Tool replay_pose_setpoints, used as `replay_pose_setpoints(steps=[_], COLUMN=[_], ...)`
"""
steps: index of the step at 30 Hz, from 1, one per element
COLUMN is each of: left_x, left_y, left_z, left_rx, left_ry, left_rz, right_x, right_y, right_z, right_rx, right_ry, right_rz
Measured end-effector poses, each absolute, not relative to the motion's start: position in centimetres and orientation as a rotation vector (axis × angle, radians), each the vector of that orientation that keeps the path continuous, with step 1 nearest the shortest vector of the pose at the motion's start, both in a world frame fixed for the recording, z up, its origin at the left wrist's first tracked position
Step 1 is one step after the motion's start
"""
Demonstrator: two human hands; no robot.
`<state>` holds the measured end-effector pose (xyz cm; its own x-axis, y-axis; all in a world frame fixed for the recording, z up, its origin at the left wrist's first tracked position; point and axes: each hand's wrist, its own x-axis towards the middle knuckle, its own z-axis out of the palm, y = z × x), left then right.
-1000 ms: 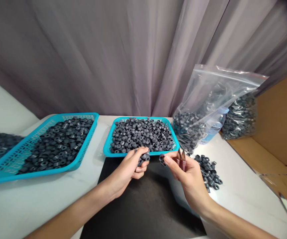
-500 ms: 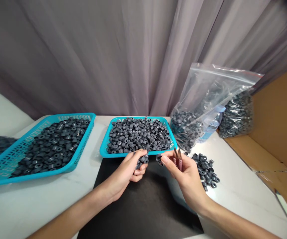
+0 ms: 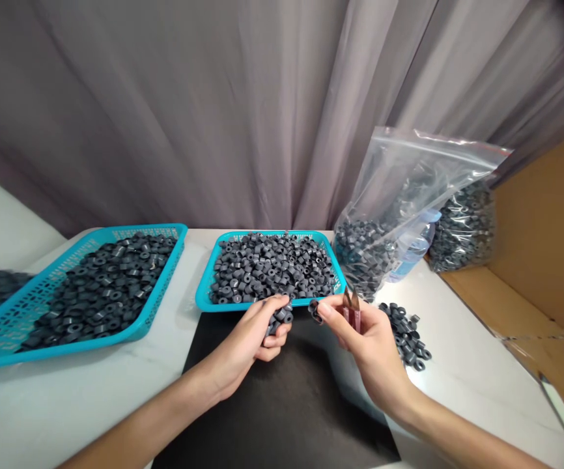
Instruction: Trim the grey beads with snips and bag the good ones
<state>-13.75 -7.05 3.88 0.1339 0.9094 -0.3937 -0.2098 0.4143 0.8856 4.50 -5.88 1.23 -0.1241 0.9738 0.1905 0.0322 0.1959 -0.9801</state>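
My left hand (image 3: 257, 329) is closed round several small dark grey ring-shaped pieces (image 3: 278, 319), some showing between thumb and fingers. Facing it, my right hand (image 3: 360, 332) pinches a dark ring piece (image 3: 315, 311) between thumb and forefinger. The same hand also keeps a pair of small snips (image 3: 352, 309) in its palm, blades pointing up. Both hands hover over the black mat (image 3: 282, 397), just in front of a blue basket (image 3: 272, 305) filled with the same grey pieces.
A second blue basket (image 3: 135, 335) of pieces stands at the left. To the right are a loose pile of pieces (image 3: 409, 335), a clear zip bag (image 3: 370, 254) part full of them, a plastic bottle (image 3: 413, 244), another full bag (image 3: 465, 228) and a cardboard box (image 3: 550, 241).
Both hands stay almost in place. The ring piece in my right fingertips has turned slightly, and the right hand with the snips has shifted a little to the right.
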Motion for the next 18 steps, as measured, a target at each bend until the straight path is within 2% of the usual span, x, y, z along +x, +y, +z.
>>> replay_pose_setpoints(steps=[5, 9, 13, 18], left_x=[-13.8, -13.6, -13.5, -13.5], left_y=[-7.1, -7.1, -7.2, -7.2], left_z=[4.0, 4.2, 4.3, 4.1], left_rx=[0.794, 0.826, 0.825, 0.843], left_ry=[1.141, 1.149, 1.150, 1.142], left_rz=[0.964, 0.959, 0.953, 0.950], right_x=[6.9, 7.5, 6.3, 5.3], right_y=[-6.1, -7.0, -8.1, -8.7], right_z=[0.5, -0.2, -0.6, -1.5], right_rx=[-0.692, -0.577, -0.552, -0.492], right_ry=[-1.972, -2.109, -2.092, -1.980], right_rz=[0.323, 0.033, -0.400, -0.529])
